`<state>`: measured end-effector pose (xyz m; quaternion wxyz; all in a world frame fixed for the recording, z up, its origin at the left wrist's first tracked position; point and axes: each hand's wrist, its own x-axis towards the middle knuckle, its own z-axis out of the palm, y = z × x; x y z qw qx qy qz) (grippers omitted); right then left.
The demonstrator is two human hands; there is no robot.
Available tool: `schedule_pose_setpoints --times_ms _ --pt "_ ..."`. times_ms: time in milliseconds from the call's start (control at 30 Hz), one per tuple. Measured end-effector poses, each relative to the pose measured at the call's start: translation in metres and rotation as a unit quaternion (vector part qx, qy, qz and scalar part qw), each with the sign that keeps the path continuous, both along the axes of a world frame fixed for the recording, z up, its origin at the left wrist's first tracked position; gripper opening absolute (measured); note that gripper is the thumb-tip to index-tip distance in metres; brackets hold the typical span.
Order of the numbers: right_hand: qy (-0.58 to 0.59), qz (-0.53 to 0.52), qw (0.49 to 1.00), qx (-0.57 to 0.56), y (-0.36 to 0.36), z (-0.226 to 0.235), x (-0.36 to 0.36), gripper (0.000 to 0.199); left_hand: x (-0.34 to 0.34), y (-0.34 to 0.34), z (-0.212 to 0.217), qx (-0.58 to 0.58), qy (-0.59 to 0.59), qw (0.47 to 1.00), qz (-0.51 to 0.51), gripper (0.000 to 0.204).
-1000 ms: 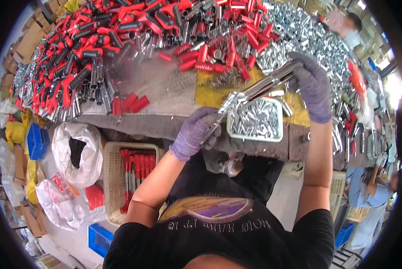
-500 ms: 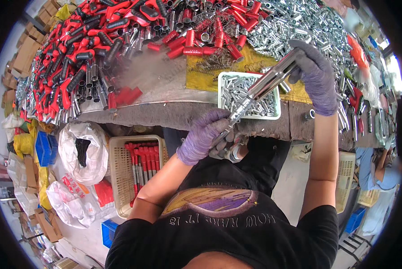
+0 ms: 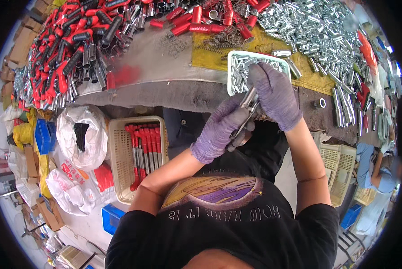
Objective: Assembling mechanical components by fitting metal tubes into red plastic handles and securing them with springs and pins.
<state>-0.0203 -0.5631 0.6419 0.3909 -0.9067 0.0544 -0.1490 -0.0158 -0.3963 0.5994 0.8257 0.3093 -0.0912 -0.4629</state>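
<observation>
A chrome metal tube-like tool [image 3: 250,99] is held upright and tilted in front of my body, its upper end showing between my two purple-gloved hands. My left hand [image 3: 221,130] is closed around it, fingers wrapped about its lower part. Just above and to the right, my right hand [image 3: 275,96] has curled fingers beside the tool's upper end; what they pinch, if anything, is hidden. Behind them, a white tray [image 3: 230,80] holds many small silvery pins [image 3: 240,76], and my right hand covers part of it.
Red-and-black handles [image 3: 69,58] heap at the left of the bench, silvery metal parts [image 3: 308,29] at the right. Red sleeves [image 3: 201,28] and springs lie between. A beige crate [image 3: 116,168] of red-handled tools stands below left; a person in blue [image 3: 367,166] is far right.
My right hand has come down and left from the tool's raised far end toward my left hand. The tool no longer reaches up across the tray, and my left hand has shifted slightly right.
</observation>
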Motion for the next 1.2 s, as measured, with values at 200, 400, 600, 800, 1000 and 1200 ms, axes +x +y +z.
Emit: schedule_pose_setpoints --times_ms 200,400,600,800,1000,1200 --pt "0.008 0.050 0.998 0.049 -0.016 -0.003 0.001 0.033 0.021 0.013 -0.008 0.121 -0.177 0.975 -0.059 0.050" --pt "0.088 -0.006 0.989 -0.122 -0.062 0.004 0.008 0.020 0.028 0.033 -0.027 0.208 -0.155 0.964 0.056 0.032" --pt "0.114 0.163 0.896 -0.398 -0.050 -0.021 0.009 0.022 0.027 0.033 -0.030 0.197 -0.127 0.971 0.040 0.035" --pt "0.290 0.197 0.829 -0.436 -0.036 -0.014 0.043 0.022 0.027 0.031 -0.033 0.177 -0.141 0.974 0.029 0.041" --pt "0.278 0.215 0.854 -0.383 -0.032 0.001 0.041 0.029 0.025 0.037 -0.027 0.171 -0.136 0.975 0.028 0.036" --pt "0.235 0.203 0.861 -0.402 -0.037 -0.013 0.039 0.024 0.031 0.037 -0.031 0.174 -0.136 0.975 0.016 0.033"
